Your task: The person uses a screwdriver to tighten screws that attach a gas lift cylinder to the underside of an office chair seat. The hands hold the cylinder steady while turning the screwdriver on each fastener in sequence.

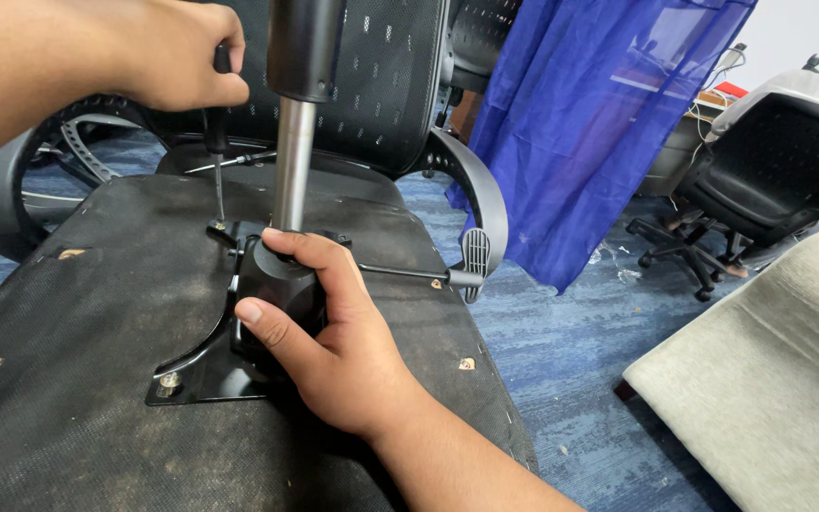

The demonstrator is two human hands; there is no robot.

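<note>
An office chair lies upside down, its dusty black seat underside [97,313] facing me. A black metal mechanism plate [203,372] is mounted on it, with a chrome gas cylinder [292,161] rising from it. My right hand [329,327] wraps around the black housing at the cylinder's base. My left hand [177,57] grips the black handle of a screwdriver [217,180], held upright with its tip on a bolt at the plate's far corner. A thin lever with a paddle handle [466,265] sticks out to the right.
The chair's mesh backrest [381,76] and curved armrest [481,190] lie beyond the seat. A blue cloth [590,133] hangs at the back. Another black office chair [770,180] stands right, and a beige cushion [770,379] lies on the blue carpet.
</note>
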